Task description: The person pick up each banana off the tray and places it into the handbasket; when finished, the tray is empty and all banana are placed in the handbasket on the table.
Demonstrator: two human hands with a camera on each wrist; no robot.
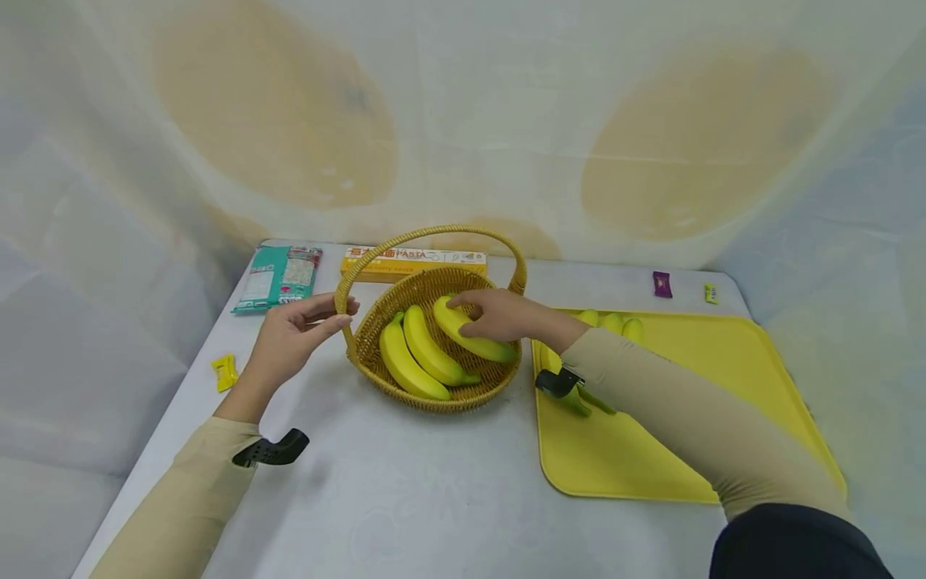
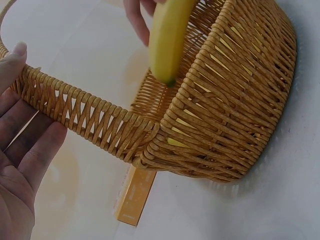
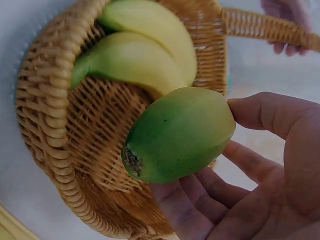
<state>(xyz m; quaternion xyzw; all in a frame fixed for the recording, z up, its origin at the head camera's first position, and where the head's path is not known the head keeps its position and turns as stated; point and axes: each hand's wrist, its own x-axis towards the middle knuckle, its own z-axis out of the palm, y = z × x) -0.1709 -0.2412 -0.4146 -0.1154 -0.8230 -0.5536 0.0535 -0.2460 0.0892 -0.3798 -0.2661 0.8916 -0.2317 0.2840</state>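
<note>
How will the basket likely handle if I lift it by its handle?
The basket probably keeps its shape; the weave looks stiff. It may tip left, where two bananas lie. Gaps in the weave suggest lightness.

The head camera looks forward and down over the table (image 1: 405,482), reaching its far edge. Close up, the left wrist camera (image 1: 280,449) faces the outside of the basket (image 2: 225,100), the right wrist camera (image 1: 558,383) its inside; all views share it.

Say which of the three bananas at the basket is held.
The head view's rightmost banana at the basket, gripped by the right hand; the two bananas lying inside are untouched.
</note>
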